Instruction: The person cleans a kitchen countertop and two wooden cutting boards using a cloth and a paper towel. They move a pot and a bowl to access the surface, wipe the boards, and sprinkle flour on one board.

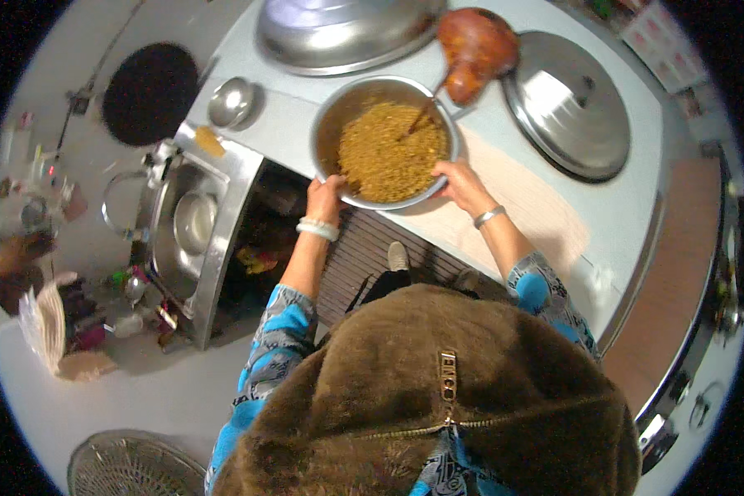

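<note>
Both my hands hold the near rim of a wide metal basin [322,133], one at each side. Inside it lies a mass of yellow-brown grains or beans [384,155]; I cannot tell which. A thin brown stick or handle [418,118] slants into the grains from the far right. My left hand [326,197] grips the near left of the rim, and a pale bracelet circles that wrist. On the near right, my right hand [462,183] has its thumb over the rim, with a silver bangle at the wrist. A glossy brown gourd [478,49] lies just beyond the basin.
A large domed metal lid [347,37] is at the back, and a round lid [570,105] sits right. A small metal bowl [230,102] stands left, near a yellow sponge [209,141]. Further left, a steel sink [161,248] with a faucet [160,160] holds a bowl [195,220].
</note>
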{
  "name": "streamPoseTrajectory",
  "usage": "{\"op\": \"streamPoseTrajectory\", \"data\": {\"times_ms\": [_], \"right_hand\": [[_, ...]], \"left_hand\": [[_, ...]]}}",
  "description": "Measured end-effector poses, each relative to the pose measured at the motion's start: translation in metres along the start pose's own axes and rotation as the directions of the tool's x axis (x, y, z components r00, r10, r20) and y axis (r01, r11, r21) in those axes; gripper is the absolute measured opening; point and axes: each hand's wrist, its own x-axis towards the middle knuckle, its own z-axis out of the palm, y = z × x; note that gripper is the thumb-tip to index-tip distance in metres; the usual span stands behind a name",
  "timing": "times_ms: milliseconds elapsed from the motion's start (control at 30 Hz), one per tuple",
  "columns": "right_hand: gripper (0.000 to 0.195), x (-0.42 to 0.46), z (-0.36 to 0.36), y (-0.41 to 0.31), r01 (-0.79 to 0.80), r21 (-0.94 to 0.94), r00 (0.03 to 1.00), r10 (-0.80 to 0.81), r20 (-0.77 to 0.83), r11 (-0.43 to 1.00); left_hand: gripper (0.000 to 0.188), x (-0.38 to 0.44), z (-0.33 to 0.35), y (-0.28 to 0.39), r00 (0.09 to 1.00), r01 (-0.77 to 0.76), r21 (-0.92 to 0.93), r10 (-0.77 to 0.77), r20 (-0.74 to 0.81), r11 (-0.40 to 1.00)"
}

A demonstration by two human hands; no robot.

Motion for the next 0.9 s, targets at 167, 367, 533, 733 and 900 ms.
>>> {"op": "streamPoseTrajectory", "data": {"times_ms": [167, 367, 533, 733, 900], "right_hand": [[0.035, -0.002, -0.003, 0.004, 0.075, -0.045, 0.995, -0.077, -0.057, 0.996], [0.058, -0.041, 0.054, -0.026, 0.035, -0.143, 0.999, -0.037, -0.008, 0.989], [0.063, -0.060, 0.050, -0.014, -0.060, -0.264, 0.998, 0.062, -0.002, 0.963], [0.043, -0.105, 0.040, 0.011, -0.089, -0.407, 0.993, 0.114, 0.037, 0.909], [0.036, -0.111, 0.043, 0.020, -0.118, -0.380, 0.982, 0.165, 0.096, 0.917]], "left_hand": [[0.034, 0.002, 0.009, -0.002, 0.995, -0.085, -0.033, 0.087, 0.055, 0.996], [0.049, -0.033, -0.034, 0.015, 0.985, 0.010, -0.048, -0.001, 0.175, 0.999], [0.045, -0.086, -0.109, -0.024, 0.992, 0.115, -0.154, -0.106, 0.065, 0.981], [0.028, -0.181, -0.177, -0.066, 0.960, 0.142, -0.217, -0.188, -0.209, 0.966], [0.020, -0.245, -0.186, -0.067, 0.930, 0.090, -0.304, -0.189, -0.316, 0.949]]}}
